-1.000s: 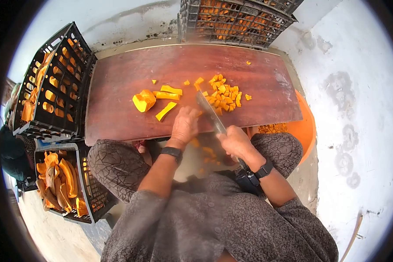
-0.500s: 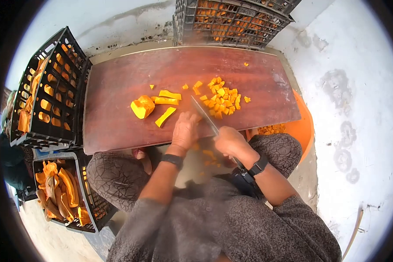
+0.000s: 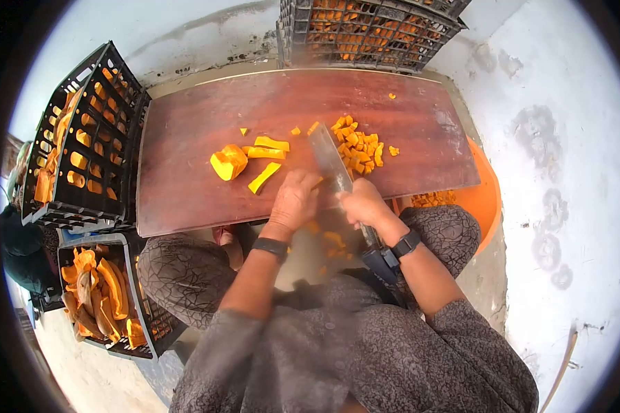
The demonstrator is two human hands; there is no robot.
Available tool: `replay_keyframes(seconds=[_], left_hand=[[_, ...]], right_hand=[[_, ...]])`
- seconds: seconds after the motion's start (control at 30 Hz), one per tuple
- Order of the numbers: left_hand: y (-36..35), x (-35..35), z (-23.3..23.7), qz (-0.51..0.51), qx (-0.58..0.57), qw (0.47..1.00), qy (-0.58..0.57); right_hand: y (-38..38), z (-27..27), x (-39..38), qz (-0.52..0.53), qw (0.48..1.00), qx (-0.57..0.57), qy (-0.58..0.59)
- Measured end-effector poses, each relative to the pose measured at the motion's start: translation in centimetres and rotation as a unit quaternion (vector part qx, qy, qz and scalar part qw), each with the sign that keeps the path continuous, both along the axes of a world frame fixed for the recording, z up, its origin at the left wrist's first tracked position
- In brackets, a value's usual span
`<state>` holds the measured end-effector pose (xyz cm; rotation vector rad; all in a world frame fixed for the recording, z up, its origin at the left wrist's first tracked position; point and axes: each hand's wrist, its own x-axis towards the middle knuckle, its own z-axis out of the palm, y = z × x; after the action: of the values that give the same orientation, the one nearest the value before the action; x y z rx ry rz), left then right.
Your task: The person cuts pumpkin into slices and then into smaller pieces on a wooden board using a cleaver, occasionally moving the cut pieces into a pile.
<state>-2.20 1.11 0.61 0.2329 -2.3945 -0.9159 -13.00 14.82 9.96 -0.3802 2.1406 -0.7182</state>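
Note:
My right hand [image 3: 365,204] grips the handle of a broad-bladed kitchen knife [image 3: 329,157], whose blade points away over the board. Just left of the knife, my left hand [image 3: 296,201] is closed, fingers curled, with a bit of orange pumpkin [image 3: 319,180] showing at the fingertips. A heap of pumpkin cubes [image 3: 360,148] lies right of the blade, partly covered by it. On the left rest pumpkin strips [image 3: 264,177] beside a larger pumpkin chunk [image 3: 228,163]. All of these are on a reddish-brown board [image 3: 186,199] across my knees.
Black crates [image 3: 76,199] of pumpkin pieces stand at left, one lower crate [image 3: 134,275] holding peels or slices. Another filled crate [image 3: 386,34] is behind the board. An orange tub [image 3: 488,199] with cut pieces sits under the right edge, near a white wall [image 3: 565,138].
The knife has turned so its flat side shows, and its blade now lies against the heap's left side. My left hand has shifted slightly, its fingers still curled.

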Motion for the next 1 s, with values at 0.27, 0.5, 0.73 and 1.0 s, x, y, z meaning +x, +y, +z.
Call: replay_keyframes(seconds=[0.27, 0.5, 0.73, 1.0], left_hand=[[-0.4, 1.3, 0.5, 0.033, -0.034, 0.996, -0.074], [-0.1, 1.1, -0.4, 0.047, -0.029, 0.996, -0.068], [0.1, 0.8, -0.3, 0.032, -0.028, 0.997, -0.057], [0.2, 0.5, 0.1, 0.028, -0.019, 0.998, -0.057]], right_hand=[[2.0, 2.0, 1.2, 0.012, 0.999, -0.008, 0.049], [2.8, 2.2, 2.1, 0.066, 0.996, -0.022, 0.059], [2.8, 1.6, 2.5, 0.087, 0.992, 0.004, 0.093], [2.5, 0.6, 2.7, 0.107, 0.985, 0.035, 0.132]])
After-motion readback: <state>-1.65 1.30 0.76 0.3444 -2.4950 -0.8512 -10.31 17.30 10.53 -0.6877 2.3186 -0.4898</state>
